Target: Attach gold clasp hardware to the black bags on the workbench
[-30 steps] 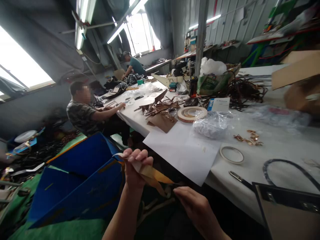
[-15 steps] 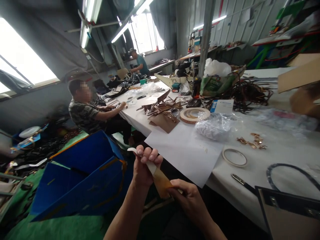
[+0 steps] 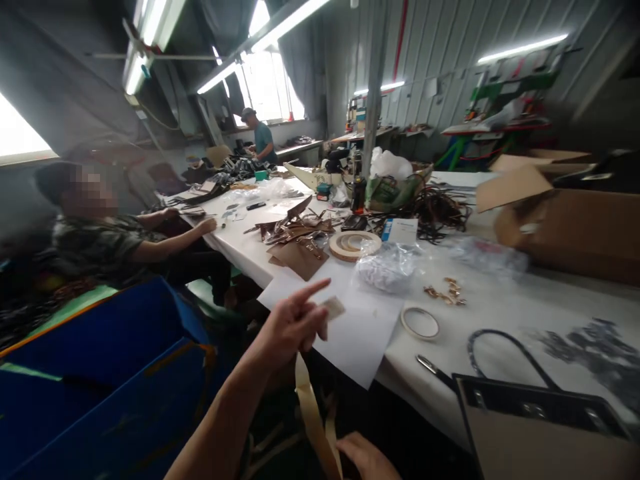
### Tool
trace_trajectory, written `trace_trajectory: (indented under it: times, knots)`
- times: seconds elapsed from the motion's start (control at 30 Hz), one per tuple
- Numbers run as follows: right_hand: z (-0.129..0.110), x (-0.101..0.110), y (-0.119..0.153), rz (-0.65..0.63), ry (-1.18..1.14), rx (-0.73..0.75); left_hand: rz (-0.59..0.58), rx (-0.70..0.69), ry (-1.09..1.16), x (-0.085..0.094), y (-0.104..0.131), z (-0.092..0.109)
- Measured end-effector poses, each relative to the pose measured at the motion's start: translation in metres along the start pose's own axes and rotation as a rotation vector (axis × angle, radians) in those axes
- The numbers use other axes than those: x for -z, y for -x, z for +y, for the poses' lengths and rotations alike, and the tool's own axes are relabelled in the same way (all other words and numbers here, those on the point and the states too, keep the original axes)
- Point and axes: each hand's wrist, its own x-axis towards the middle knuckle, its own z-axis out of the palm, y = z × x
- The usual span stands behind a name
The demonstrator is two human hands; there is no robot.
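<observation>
My left hand (image 3: 293, 327) is over the near table edge, its index finger stretched out. Between thumb and curled fingers it pinches a small pale flat piece (image 3: 334, 308). Below it hangs a long cream-to-amber strip (image 3: 311, 407), its narrow top end just under my left palm. Whether the small piece joins this strip I cannot tell. At the bottom edge, my right hand (image 3: 367, 457) is closed at the lower part of the strip, partly cut off by the frame. A white paper sheet (image 3: 345, 333) lies on the table beyond my left hand.
On the white table are brown leather pieces (image 3: 295, 233), tape rolls (image 3: 420, 323), a plastic bag (image 3: 387, 267), gold metal parts (image 3: 447, 292) and a dark-handled bag (image 3: 540, 413). A blue bin (image 3: 115, 373) stands left. One co-worker (image 3: 95, 227) sits beyond it; another works farther back.
The view has swung right. My right hand has moved down with the strip, away from my left hand. My left index finger has stretched out, and the strip hangs more steeply.
</observation>
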Motion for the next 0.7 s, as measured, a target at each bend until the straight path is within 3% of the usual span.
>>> trace_trajectory:
  times: [0.1,0.23,0.27,0.33,0.4,0.5,0.7]
  knots:
    - [-0.020,0.057,0.014,0.175,-0.092,-0.052,-0.238,0.116,-0.244,-0.039,0.003,-0.023]
    - [-0.058,0.143,0.029,0.543,-0.030,-0.025,-0.402,-0.014,-0.459,-0.074,0.004,-0.045]
    - [-0.067,0.160,0.030,0.591,0.027,0.006,-0.420,-0.056,-0.496,-0.080,0.004,-0.049]
    - [-0.080,0.187,0.029,0.561,0.164,0.071,-0.451,-0.132,-0.555,-0.090,0.002,-0.054]
    - [-0.087,0.202,0.025,0.446,0.281,0.109,-0.496,-0.193,-0.593,-0.099,0.002,-0.059]
    - [-0.085,0.208,0.021,0.300,0.370,0.108,-0.557,-0.234,-0.635,-0.110,0.003,-0.067]
    - [-0.077,0.202,0.037,0.232,0.402,0.041,-0.639,-0.121,-0.811,-0.123,0.007,-0.083]
